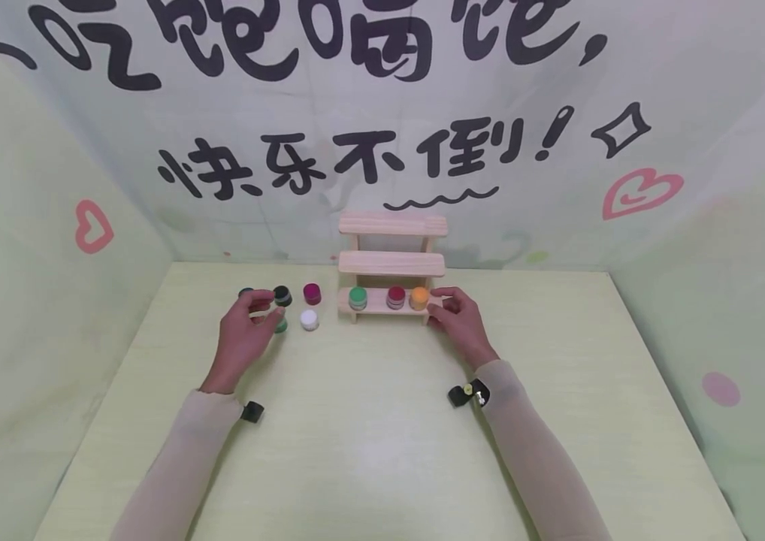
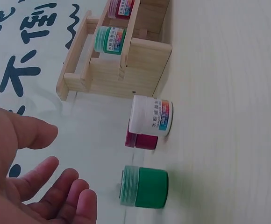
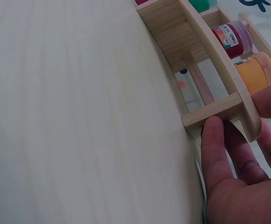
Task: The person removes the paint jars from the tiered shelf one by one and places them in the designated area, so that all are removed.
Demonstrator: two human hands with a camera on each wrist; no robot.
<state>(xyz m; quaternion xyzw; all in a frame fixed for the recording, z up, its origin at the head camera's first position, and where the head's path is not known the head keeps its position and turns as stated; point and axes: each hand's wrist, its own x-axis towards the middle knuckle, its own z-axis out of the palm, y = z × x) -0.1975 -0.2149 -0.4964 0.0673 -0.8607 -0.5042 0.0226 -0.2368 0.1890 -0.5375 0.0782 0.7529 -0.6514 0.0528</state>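
Note:
My left hand (image 1: 240,338) hovers over a cluster of small paint jars, thumb and fingers apart with nothing between them. Below it are a green jar (image 2: 152,187) and a dark jar (image 1: 282,296); another dark jar (image 1: 245,291) is mostly hidden by the fingers. A white jar (image 1: 309,320) and a magenta jar (image 1: 312,294) stand to their right. My right hand (image 1: 461,324) grips the right end of the wooden tiered rack (image 1: 391,263), thumb beside the orange jar (image 3: 254,73). A green jar (image 1: 358,298) and a red jar (image 1: 396,297) share that lowest step.
Behind the rack hangs a printed cloth (image 1: 254,218) with black lettering, and cloth walls close off both sides. A pale wood-look tabletop (image 1: 369,428) lies beneath. Each wrist wears a small black camera device (image 1: 252,412).

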